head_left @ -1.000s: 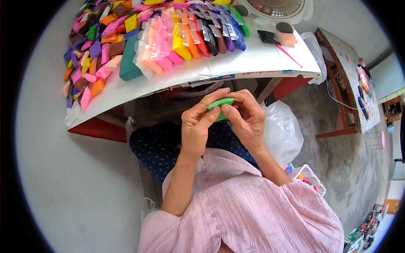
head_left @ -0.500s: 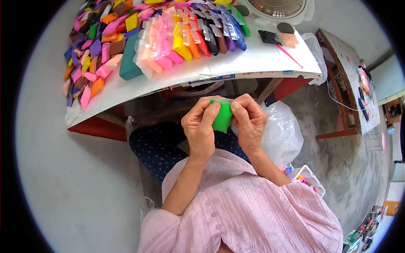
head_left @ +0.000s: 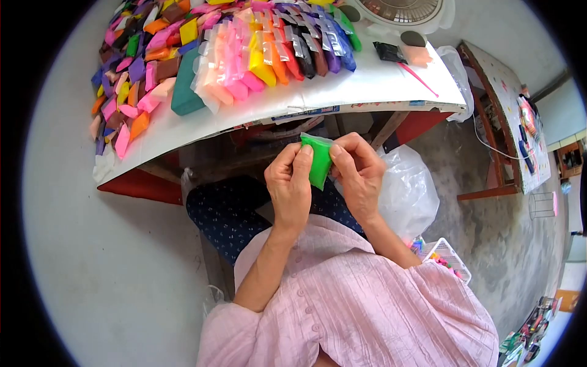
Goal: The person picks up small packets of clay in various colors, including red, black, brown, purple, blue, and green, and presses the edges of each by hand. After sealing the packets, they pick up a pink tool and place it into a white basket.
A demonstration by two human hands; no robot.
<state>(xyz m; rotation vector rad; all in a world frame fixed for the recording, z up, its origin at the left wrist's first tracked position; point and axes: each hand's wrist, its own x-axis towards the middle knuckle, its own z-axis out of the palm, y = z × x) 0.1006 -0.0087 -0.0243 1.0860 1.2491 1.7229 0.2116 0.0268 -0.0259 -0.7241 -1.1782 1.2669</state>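
A small bright green packet [head_left: 319, 164] with a clear top strip hangs between my hands, over my lap and in front of the table edge. My left hand [head_left: 290, 183] pinches its left side near the top, thumb in front. At its upper right edge, my right hand [head_left: 358, 174] holds it between thumb and curled fingers. The packet tilts slightly. On the table, rows of clear-topped packets [head_left: 263, 64] in pink, yellow, orange, red, black and blue lie beside a dark green block [head_left: 186, 85].
A pile of coloured pieces [head_left: 147, 67] covers the table's left part. A fan [head_left: 400, 11], a black packet [head_left: 389, 52] and a pink stick [head_left: 419, 80] are at the right. Below are a clear plastic bag [head_left: 406, 192] and a white basket [head_left: 461, 269].
The green packet has tilted and shows more of its clear top strip. My right hand's fingers have shifted slightly left and up along its edge.
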